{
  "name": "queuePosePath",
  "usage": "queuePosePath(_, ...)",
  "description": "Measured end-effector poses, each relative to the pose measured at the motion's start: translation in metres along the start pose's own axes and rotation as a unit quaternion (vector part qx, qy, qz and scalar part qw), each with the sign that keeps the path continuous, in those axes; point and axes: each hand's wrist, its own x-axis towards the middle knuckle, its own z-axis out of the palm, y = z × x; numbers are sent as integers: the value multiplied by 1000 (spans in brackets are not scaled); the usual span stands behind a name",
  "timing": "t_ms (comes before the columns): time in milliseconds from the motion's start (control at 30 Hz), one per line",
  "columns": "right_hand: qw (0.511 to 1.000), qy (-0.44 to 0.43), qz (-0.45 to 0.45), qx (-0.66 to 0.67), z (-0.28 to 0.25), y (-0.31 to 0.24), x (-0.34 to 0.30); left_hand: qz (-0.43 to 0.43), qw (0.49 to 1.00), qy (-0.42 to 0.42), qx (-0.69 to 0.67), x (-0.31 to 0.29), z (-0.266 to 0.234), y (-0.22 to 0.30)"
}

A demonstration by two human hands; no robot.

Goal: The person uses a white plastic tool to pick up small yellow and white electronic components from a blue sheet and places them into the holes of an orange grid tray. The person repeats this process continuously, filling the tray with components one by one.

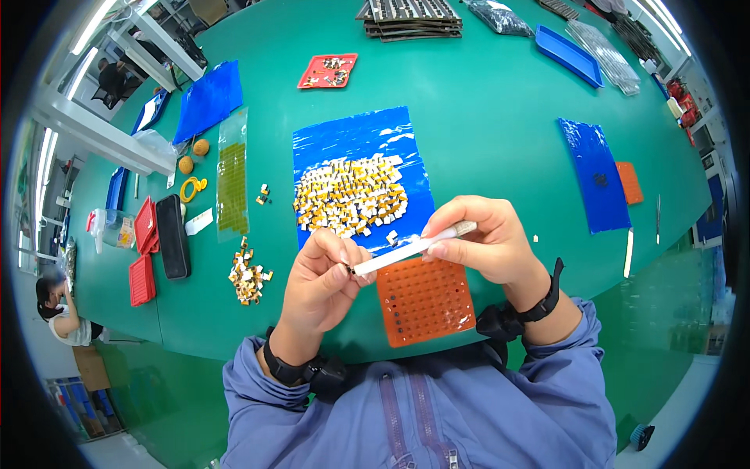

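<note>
My right hand (484,238) is closed around a slim white stick (398,256) with a beige, wrapped-looking end by the thumb. Its far tip points left and down to my left hand (324,281), whose thumb and fingers pinch a tiny black part (351,270) right at that tip. Below the stick lies an orange tray (430,305) with rows of small pits, a few dark pieces sitting along its left side. Behind the hands, a blue sheet (351,133) carries a dense pile of small white-and-yellow pieces (351,191).
Left stand a smaller pile of such pieces (248,277), a black case (172,237), red boxes (142,280) and yellow tape (188,189). A red tray (328,71) and stacked dark trays (410,19) lie farther back. Another blue sheet (591,176) and tweezers (658,219) lie right.
</note>
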Motion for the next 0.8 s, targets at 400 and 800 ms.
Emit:
queuePosePath(400, 999, -16, 19, -49, -2, -6, -1, 0, 999, -15, 51, -2, 3, 0)
queuePosePath(800, 967, -21, -126, -222, 4, -7, 3, -2, 997, -24, 70, -4, 4, 2)
